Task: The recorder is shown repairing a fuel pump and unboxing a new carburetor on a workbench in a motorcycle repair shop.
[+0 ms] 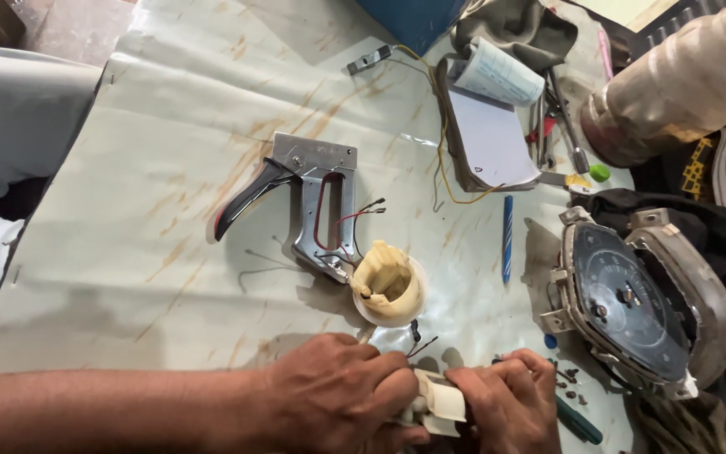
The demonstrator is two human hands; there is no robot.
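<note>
Both hands are gripping one small cream plastic part (441,402), lying just below the round cream plastic housing (390,290). The left hand (338,393) is curling its fingers tightly over the part's left end, thumb pressing along it. The right hand (512,402) is pinching the right end, fingers closed. Left of the housing, and above it, a metal bracket (317,202) with red wires is lying.
</note>
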